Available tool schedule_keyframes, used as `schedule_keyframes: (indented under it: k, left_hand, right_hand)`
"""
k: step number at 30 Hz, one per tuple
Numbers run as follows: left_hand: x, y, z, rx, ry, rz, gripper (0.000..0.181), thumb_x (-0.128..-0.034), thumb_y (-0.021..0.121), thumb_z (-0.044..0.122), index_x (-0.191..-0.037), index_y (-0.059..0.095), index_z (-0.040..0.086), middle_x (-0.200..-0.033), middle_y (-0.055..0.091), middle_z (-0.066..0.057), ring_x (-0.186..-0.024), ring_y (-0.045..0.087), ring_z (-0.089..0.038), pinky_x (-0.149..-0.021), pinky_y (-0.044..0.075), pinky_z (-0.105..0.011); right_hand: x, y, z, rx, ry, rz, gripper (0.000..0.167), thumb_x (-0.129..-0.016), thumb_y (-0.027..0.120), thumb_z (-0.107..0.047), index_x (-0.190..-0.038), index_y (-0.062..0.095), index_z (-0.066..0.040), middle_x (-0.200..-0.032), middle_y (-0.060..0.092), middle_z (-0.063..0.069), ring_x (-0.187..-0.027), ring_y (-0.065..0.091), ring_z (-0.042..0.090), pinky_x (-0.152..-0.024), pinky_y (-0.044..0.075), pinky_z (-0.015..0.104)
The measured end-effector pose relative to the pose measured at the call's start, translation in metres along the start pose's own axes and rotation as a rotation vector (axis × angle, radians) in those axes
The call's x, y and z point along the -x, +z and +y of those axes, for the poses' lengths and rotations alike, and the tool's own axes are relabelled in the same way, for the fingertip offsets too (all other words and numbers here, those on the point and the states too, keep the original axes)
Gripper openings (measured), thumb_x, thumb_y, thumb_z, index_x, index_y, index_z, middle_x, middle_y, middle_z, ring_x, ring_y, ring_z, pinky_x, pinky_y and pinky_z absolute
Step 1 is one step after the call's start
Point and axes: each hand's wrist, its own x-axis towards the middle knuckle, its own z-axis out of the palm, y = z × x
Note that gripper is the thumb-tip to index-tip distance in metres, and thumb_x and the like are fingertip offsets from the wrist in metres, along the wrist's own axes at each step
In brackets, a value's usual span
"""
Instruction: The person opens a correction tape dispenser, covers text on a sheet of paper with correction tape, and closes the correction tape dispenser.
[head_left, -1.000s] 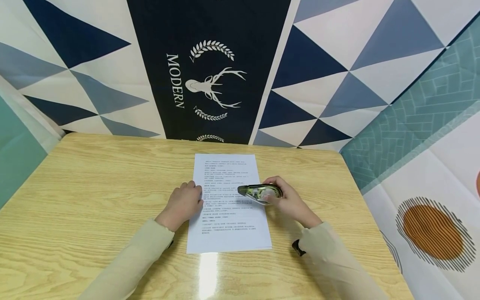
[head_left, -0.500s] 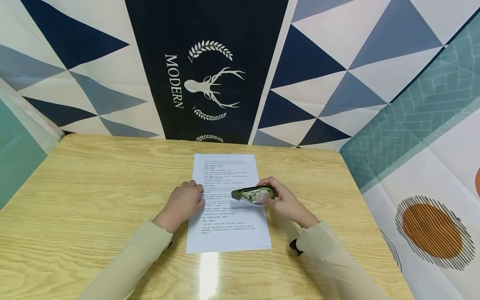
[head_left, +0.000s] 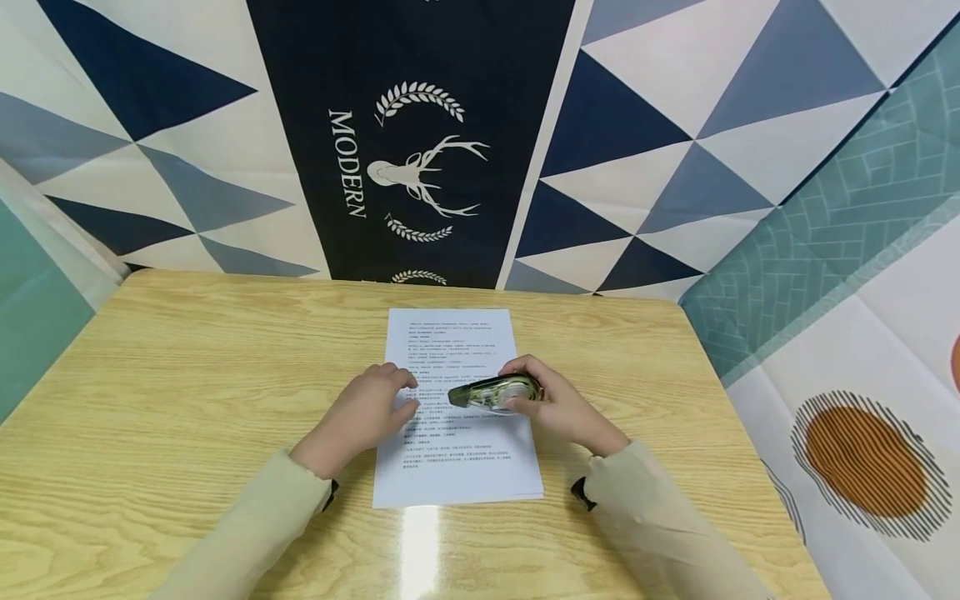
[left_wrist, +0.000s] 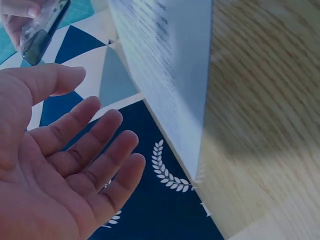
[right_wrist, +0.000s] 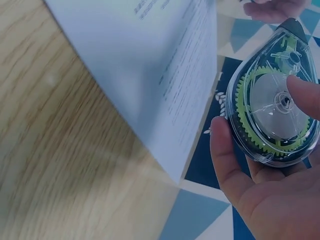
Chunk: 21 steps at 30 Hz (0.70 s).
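Note:
My right hand grips a correction tape dispenser with a clear case, green gear and dark cap. In the head view its capped tip points left, above a printed sheet of paper. Thumb and fingers hold the case from both sides in the right wrist view. My left hand is over the paper's left edge, its fingers apart and loosely bent, holding nothing. The left wrist view shows that palm and its fingers bare. A small gap separates the left fingertips from the dispenser's cap.
The paper lies on a wood-grain table. Behind the table hangs a patterned cloth with a deer head and triangles. Another cloth with an orange oval covers the right side.
My right hand has carried the correction tape dispenser leftward over the paper. The left hand has shifted slightly right, and its fingers have spread from the paper's edge toward the dispenser.

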Motion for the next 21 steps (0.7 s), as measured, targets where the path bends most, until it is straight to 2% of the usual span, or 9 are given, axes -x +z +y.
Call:
schedule_keyframes:
  k: [6,12,18,21]
  left_hand:
    - [0.007,-0.006,0.004,0.053,0.054,0.028,0.026,-0.0873,0.062,0.025,-0.106,0.065,0.007,-0.104,0.065,-0.007,-0.098,0.06,-0.023,-0.088,0.048,-0.038]
    - [0.017,-0.011,0.006,0.11,0.101,0.057,0.025,-0.0888,0.061,0.026,-0.107,0.064,0.01,-0.107,0.065,-0.003,-0.104,0.059,-0.02,-0.092,0.048,-0.038]
    - [0.023,-0.015,0.008,0.179,0.119,0.067,0.024,-0.0897,0.057,0.022,-0.11,0.063,0.01,-0.11,0.064,-0.002,-0.109,0.058,-0.019,-0.095,0.047,-0.039]
    - [0.024,-0.015,0.008,0.215,0.126,0.07,0.025,-0.0899,0.056,0.022,-0.111,0.063,0.009,-0.111,0.064,-0.001,-0.11,0.058,-0.018,-0.095,0.047,-0.039]
  right_hand:
    - [0.0,0.004,-0.006,-0.004,-0.021,-0.029,0.034,-0.085,0.065,-0.006,-0.117,0.054,-0.016,-0.118,0.058,0.003,-0.11,0.053,0.02,-0.097,0.039,0.041]
    - [0.001,0.008,-0.01,-0.006,-0.039,-0.063,0.034,-0.086,0.064,-0.007,-0.117,0.054,-0.017,-0.119,0.058,0.002,-0.109,0.053,0.019,-0.096,0.04,0.04]
    - [0.001,0.013,-0.014,0.005,-0.044,-0.077,0.035,-0.086,0.064,-0.008,-0.118,0.053,-0.016,-0.122,0.057,0.002,-0.112,0.053,0.019,-0.097,0.039,0.041]
    - [0.0,0.016,-0.016,0.001,-0.052,-0.083,0.034,-0.087,0.064,-0.008,-0.117,0.053,-0.019,-0.122,0.057,0.002,-0.113,0.053,0.019,-0.098,0.039,0.041]
